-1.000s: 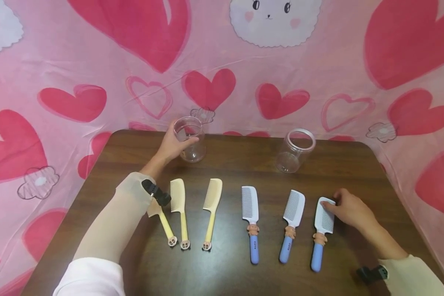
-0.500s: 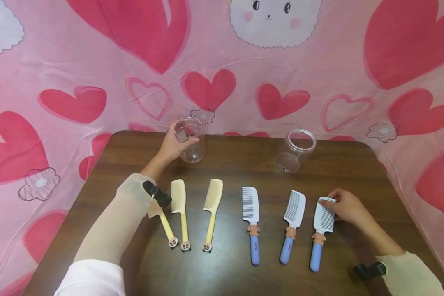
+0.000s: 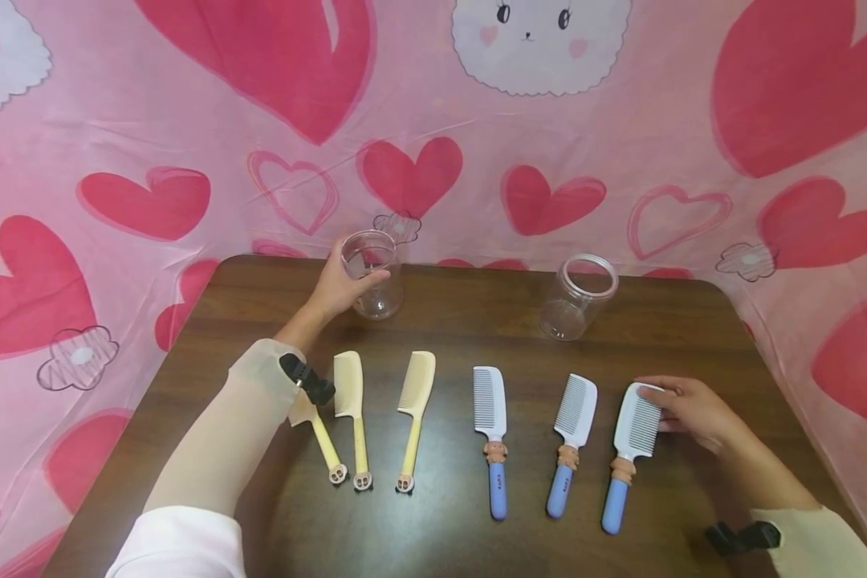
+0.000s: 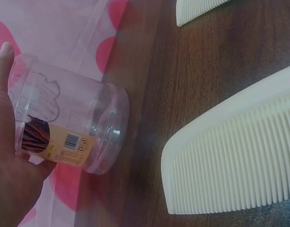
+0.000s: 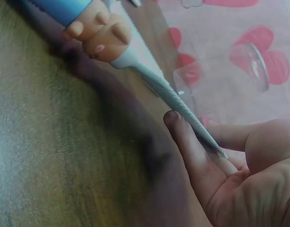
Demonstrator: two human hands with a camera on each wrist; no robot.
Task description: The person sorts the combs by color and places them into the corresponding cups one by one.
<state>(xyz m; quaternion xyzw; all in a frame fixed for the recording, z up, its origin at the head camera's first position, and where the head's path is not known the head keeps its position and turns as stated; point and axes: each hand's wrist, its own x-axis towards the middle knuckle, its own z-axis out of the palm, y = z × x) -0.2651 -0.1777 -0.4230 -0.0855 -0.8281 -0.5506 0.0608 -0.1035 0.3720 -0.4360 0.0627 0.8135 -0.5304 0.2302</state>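
At the back left, my left hand (image 3: 337,282) grips a clear jar (image 3: 379,301) around its side near the rim; the left wrist view shows a label with a barcode on that jar (image 4: 69,144). On the right, my right hand (image 3: 697,409) pinches the toothed end of the rightmost white comb (image 3: 630,421), which has a blue handle. From the right wrist, this comb (image 5: 171,97) is seen edge-on between thumb and fingers of the hand (image 5: 244,175). Whether it touches the table is unclear.
A second clear jar (image 3: 565,317) stands at the back right. Two more blue-handled combs (image 3: 497,482) (image 3: 561,482) lie centre-right. Three yellow combs (image 3: 410,441) (image 3: 359,441) (image 3: 323,437) lie to the left, one partly under the left wrist strap in view. A heart-patterned cloth hangs behind the table.
My right hand has changed its hold on the rightmost comb, whose toothed end has shifted slightly right and handle slightly left. The left hand stays on its jar.
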